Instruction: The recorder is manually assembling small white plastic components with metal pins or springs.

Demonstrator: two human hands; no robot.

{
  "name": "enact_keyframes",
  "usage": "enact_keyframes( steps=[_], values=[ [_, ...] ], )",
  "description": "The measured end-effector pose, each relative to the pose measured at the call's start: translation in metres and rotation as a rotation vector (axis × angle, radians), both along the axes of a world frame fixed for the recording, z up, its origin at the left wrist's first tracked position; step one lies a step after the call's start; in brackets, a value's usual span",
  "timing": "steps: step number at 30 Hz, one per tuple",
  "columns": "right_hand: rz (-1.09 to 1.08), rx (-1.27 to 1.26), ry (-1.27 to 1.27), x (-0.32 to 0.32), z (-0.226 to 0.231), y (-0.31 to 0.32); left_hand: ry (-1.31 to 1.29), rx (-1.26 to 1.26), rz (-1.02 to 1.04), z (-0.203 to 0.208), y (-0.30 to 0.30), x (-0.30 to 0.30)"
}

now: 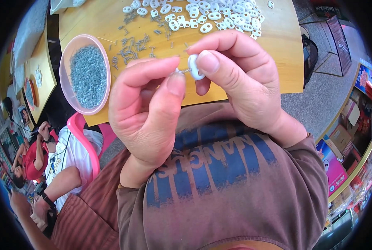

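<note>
Between the thumb and fingers of my right hand [244,75] is a small white oval plastic piece [193,67], held on edge. My left hand [148,100] pinches a small metal screw [185,71] by its head end. The screw lies level and its tip meets the face of the white piece; how deep it sits I cannot tell. Both hands are raised over the near edge of the wooden table [252,83]. Behind them, loose screws [131,50] are scattered on the tabletop. Several more white oval pieces with two holes [206,28] lie heaped at the far side.
A pink oval bowl [106,79] full of screws stands at the table's left. Further left are a pink chair [79,129], other people [61,166] seated, and another table [46,79]. Shelves with boxes [340,141] stand at the right.
</note>
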State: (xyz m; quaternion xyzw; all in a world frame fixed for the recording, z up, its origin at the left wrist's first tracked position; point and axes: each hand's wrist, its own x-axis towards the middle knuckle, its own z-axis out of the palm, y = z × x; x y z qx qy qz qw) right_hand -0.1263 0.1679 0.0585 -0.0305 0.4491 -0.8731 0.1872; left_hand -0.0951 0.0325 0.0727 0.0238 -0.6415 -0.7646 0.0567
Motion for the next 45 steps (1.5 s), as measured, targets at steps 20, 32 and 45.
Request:
enact_keyframes(
  steps=[20, 32, 45],
  values=[
    [0.138, -0.236, -0.270, -0.0025, 0.0049, -0.0001, 0.152, -0.088, 0.047, 0.0024, -0.0014, -0.0019],
    [0.082, -0.045, -0.043, -0.0029, 0.0040, 0.0009, 0.149, -0.077, 0.023, 0.0014, 0.0011, -0.0031],
    [-0.016, 0.351, 0.503, -0.0054, -0.0019, 0.0077, 0.119, -0.099, -0.030, -0.0021, -0.0030, -0.0007]
  ],
)
